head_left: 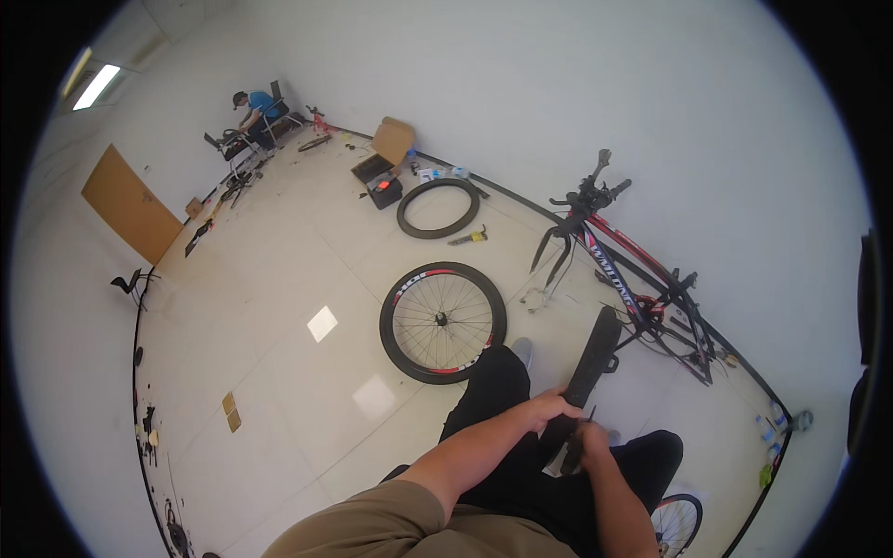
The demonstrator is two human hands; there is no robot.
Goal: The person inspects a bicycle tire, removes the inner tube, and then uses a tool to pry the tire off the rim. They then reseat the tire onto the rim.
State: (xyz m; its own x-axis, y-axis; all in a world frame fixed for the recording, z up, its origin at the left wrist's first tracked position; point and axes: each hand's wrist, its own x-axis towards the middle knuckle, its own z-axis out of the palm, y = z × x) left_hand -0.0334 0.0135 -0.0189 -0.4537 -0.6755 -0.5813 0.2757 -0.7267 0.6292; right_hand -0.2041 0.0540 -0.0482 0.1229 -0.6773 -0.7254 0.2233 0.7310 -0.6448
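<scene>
A long black bicycle mudguard [593,358] with a small side bracket slants up from my lap. My left hand [549,407] is closed round its lower middle. Just below and to the right, my right hand [591,440] is closed beside its lower end. A thin dark rod [593,412] juts up from the right fingers; its kind is too small to tell. My fingers partly hide the mudguard's lower end. To the right, a red and dark blue bicycle frame [623,270] with handlebar and fork leans along the wall, its wheels off.
A spoked wheel [443,270] lies flat before my knees, a bare tyre [402,221] beyond it. Near them are a yellow-black tool [473,237], a toolbox [384,193] and a cardboard box [394,139]. Another wheel [698,510] is at lower right. A person [265,113] sits far off.
</scene>
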